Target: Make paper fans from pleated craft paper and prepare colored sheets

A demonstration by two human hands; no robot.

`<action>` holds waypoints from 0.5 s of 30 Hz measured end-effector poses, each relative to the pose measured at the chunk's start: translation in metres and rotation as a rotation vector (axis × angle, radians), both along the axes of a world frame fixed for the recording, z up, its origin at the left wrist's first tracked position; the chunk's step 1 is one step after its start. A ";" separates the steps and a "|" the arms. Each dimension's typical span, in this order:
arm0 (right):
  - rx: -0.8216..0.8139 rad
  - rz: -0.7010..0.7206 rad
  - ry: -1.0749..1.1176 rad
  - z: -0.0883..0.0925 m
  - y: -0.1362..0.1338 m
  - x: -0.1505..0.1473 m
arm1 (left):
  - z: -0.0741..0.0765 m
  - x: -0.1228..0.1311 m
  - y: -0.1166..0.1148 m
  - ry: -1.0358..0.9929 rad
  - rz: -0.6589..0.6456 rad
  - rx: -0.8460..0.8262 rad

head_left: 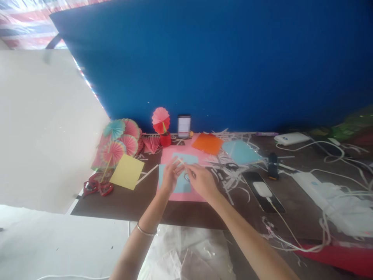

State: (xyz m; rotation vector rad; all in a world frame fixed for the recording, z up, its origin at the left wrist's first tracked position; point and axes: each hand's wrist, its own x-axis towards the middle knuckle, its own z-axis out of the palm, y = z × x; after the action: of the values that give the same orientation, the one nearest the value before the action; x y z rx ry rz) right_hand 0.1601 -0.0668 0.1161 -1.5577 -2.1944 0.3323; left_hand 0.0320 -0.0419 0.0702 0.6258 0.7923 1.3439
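Note:
My left hand (170, 174) and my right hand (201, 179) meet fingertip to fingertip above light blue paper (177, 186). Fingers of both are closed in a pinch. Something thin and pale shows at the fingertips, too small and blurred to name. Under the blue paper lies a larger pink sheet (192, 196). A yellow paper square (127, 172) rests to the left of my left hand. Dark-handled scissors (232, 166) lie among white paper strips (233, 182) to the right of my right hand.
Folded paper fans (113, 153) are heaped at the left, behind red-handled scissors (99, 186). A pink and red fan flower stands in a red pot (165, 139) beside an upright phone (184, 126). Orange paper (207, 143), another phone (247, 177) and a cabled power strip (310, 186) extend rightward.

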 end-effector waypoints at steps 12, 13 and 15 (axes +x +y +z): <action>-0.526 -0.070 1.027 -0.042 0.025 0.017 | -0.004 -0.019 0.001 0.317 -0.308 0.043; -0.577 -0.065 1.095 -0.049 0.028 0.017 | -0.006 -0.019 0.004 0.332 -0.289 0.037; -0.649 -0.049 1.168 -0.062 0.031 0.016 | -0.015 -0.019 0.010 0.357 -0.264 0.037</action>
State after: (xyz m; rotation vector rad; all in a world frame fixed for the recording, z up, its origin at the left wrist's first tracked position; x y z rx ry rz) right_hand 0.1762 -0.0354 0.0545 -1.1424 -1.1387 1.5747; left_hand 0.0132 -0.0324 0.0556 0.9819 0.9339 1.0197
